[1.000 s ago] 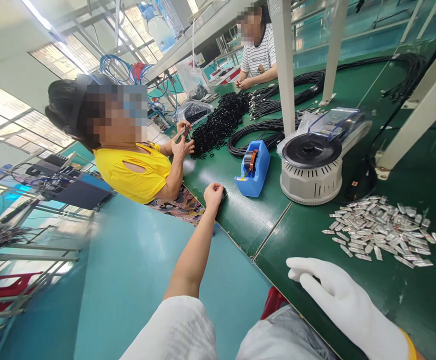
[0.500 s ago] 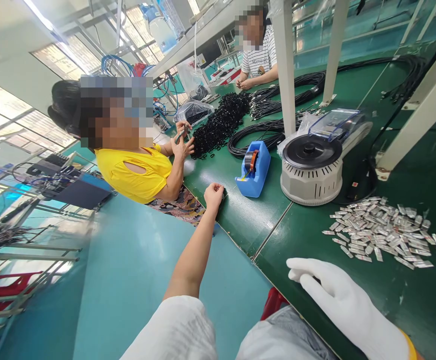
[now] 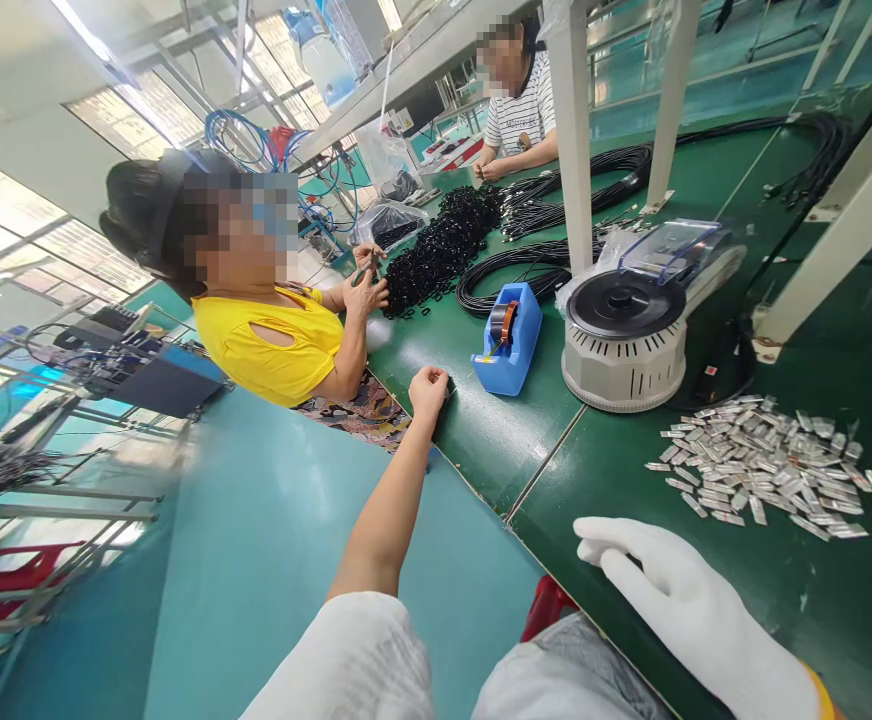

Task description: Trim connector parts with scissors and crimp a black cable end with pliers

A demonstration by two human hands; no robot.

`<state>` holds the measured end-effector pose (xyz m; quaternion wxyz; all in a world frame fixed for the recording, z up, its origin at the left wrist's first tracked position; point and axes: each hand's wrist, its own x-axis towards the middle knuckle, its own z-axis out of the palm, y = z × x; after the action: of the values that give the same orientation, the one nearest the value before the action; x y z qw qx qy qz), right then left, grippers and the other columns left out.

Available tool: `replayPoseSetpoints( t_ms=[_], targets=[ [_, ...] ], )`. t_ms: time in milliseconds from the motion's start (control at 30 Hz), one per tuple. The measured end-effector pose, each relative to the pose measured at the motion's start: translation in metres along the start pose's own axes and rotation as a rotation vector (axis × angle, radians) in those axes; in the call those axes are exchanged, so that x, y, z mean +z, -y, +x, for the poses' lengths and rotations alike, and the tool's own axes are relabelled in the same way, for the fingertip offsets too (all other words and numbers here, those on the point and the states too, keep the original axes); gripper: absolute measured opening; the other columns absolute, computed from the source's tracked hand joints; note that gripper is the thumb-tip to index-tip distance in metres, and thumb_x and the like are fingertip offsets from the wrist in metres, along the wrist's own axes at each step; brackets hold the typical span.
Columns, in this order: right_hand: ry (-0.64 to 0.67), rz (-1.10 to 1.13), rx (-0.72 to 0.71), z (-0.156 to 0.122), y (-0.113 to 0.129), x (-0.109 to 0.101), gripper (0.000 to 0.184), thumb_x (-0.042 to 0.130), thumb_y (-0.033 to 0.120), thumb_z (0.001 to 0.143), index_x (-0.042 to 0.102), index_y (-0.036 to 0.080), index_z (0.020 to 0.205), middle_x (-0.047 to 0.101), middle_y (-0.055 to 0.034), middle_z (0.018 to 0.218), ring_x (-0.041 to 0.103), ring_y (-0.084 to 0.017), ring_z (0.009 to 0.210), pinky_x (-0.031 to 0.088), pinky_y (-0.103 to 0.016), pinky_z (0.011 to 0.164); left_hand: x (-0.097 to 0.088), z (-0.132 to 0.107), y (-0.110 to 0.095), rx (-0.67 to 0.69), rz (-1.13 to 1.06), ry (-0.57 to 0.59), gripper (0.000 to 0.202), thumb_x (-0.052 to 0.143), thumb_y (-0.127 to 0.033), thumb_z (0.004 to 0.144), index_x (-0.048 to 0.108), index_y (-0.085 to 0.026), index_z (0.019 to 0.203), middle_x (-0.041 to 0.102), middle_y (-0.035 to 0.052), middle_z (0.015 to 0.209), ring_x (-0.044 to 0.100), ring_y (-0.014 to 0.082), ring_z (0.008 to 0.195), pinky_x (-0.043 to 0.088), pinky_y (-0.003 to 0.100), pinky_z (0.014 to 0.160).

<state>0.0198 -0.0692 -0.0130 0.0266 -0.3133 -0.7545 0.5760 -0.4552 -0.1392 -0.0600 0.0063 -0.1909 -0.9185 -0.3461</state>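
Note:
My left hand [image 3: 428, 386] is bare and reaches out to the near edge of the green table [image 3: 481, 440]. It is closed in a fist, with a small dark thing at its knuckles that I cannot make out. A blue tape dispenser [image 3: 507, 338] stands just to its right. My right hand [image 3: 676, 600] wears a white glove and lies flat on the table near the front edge, fingers stretched out, holding nothing. A heap of small silver pieces [image 3: 766, 465] lies beyond it.
A round white machine with a black disc [image 3: 623, 335] stands behind the silver pieces. Black cable coils [image 3: 526, 265] and a pile of black rings [image 3: 443, 245] lie farther back. A person in yellow [image 3: 271, 340] and a person in stripes [image 3: 522, 110] work at the table. White posts [image 3: 575, 130] rise from it.
Both my hands stay where they were. The person in yellow has shifted their head slightly.

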Motion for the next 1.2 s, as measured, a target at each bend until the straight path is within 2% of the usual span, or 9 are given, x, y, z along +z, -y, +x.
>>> replayPoseSetpoints(
  t_ms=[200, 633, 933, 1200],
  targets=[
    [-0.012, -0.020, 0.001, -0.0018, 0.0021, -0.0009, 0.039, 0.048, 0.060, 0.102, 0.068, 0.046, 0.132, 0.068, 0.0063, 0.138, 0.065, -0.015, 0.127, 0.052, -0.026, 0.114, 0.0001, -0.0005, -0.0002, 0.011, -0.009, -0.009, 0.034, 0.065, -0.041, 0.100, 0.066, -0.015, 0.122, 0.069, 0.0091, 0.119, 0.069, 0.0200, 0.102, 0.061, 0.040, 0.089],
    [0.007, -0.013, -0.001, -0.0007, 0.0001, -0.0001, 0.039, 0.047, 0.062, 0.102, 0.066, 0.047, 0.133, 0.067, 0.0074, 0.139, 0.064, -0.014, 0.127, 0.051, -0.026, 0.115, -0.0033, -0.0020, -0.0017, 0.039, -0.029, -0.025, 0.032, 0.067, -0.047, 0.097, 0.070, -0.015, 0.097, 0.071, 0.0034, 0.092, 0.067, 0.0157, 0.083, 0.057, 0.034, 0.080],
    [-0.002, -0.046, -0.003, -0.0008, 0.0022, -0.0004, 0.039, 0.048, 0.061, 0.101, 0.068, 0.047, 0.131, 0.068, 0.0073, 0.139, 0.065, -0.014, 0.127, 0.051, -0.024, 0.114, -0.0011, -0.0007, -0.0003, 0.020, -0.022, -0.009, 0.032, 0.065, -0.042, 0.100, 0.068, -0.014, 0.116, 0.071, 0.0077, 0.112, 0.070, 0.0183, 0.097, 0.061, 0.038, 0.086],
    [-0.008, -0.056, -0.021, -0.0003, 0.0013, -0.0002, 0.038, 0.048, 0.059, 0.102, 0.068, 0.046, 0.131, 0.068, 0.0074, 0.138, 0.065, -0.013, 0.126, 0.051, -0.025, 0.114, -0.0013, -0.0005, -0.0006, 0.009, -0.029, 0.012, 0.034, 0.065, -0.040, 0.100, 0.066, -0.015, 0.122, 0.069, 0.0091, 0.120, 0.069, 0.0201, 0.102, 0.062, 0.040, 0.089]
  ],
)
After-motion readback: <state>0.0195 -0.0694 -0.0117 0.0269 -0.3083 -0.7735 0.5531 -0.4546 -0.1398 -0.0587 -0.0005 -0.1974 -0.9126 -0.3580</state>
